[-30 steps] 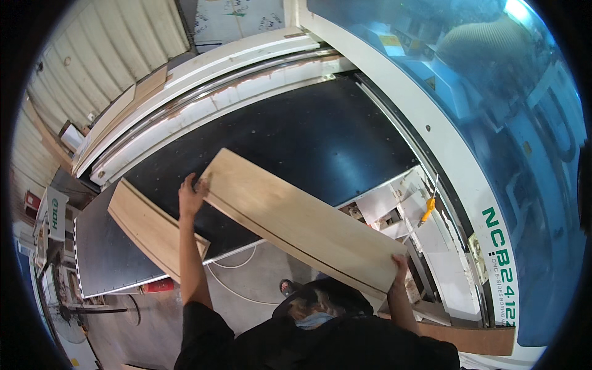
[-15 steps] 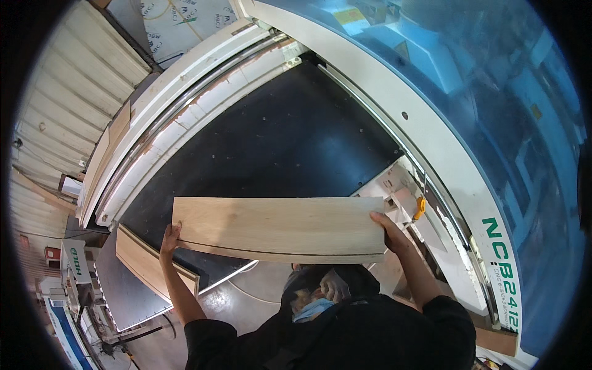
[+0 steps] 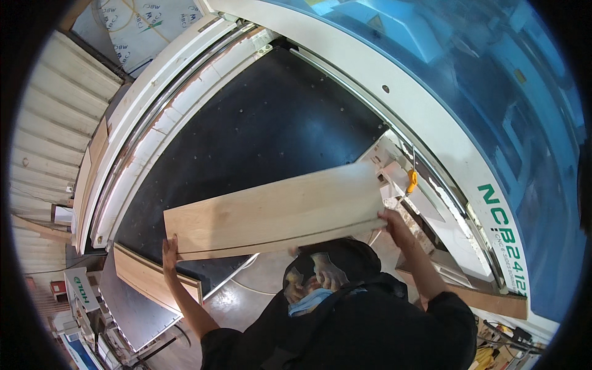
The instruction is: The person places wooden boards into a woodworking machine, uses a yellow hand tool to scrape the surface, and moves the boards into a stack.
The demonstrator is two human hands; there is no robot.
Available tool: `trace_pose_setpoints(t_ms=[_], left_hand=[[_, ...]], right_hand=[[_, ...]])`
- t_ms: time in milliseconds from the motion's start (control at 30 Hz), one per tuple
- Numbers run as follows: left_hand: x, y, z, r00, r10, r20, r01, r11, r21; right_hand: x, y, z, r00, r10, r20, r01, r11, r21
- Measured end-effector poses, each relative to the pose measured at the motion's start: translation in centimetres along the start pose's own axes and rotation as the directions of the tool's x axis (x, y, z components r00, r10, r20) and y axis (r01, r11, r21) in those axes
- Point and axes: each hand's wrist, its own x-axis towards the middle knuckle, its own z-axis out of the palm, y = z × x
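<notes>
A long, pale wooden board (image 3: 271,213) with a dark groove along its near edge is held up in front of me, tilted so its right end sits farther away. My left hand (image 3: 170,251) grips its near left corner, thumb on the upper face. At the near right corner, my right hand (image 3: 393,223) holds the board too; its fingers are partly hidden. Under and beyond the board lies the black machine table (image 3: 259,123). Another wooden board (image 3: 145,271), perhaps a stack, rests on the table's left part, close to my left forearm.
A white machine frame with a blue transparent cover (image 3: 493,123) curves along the right. A white rail (image 3: 160,117) borders the table's left side. An orange-handled tool (image 3: 412,180) stands past the board's right end. Cables and tools (image 3: 505,339) lie at lower right.
The board has gone from level to slanted, its right end raised away and its left end slightly nearer. Both hands keep their hold. The whole view has shifted a little.
</notes>
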Motion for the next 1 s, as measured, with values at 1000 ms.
trace_pose_setpoints(t_ms=[1000], left_hand=[[-13.9,6.3,14.6,0.932,-0.033,-0.36,0.146,0.945,0.292]], right_hand=[[14.1,-8.2,8.7,0.917,-0.312,-0.249,0.248,0.934,-0.257]])
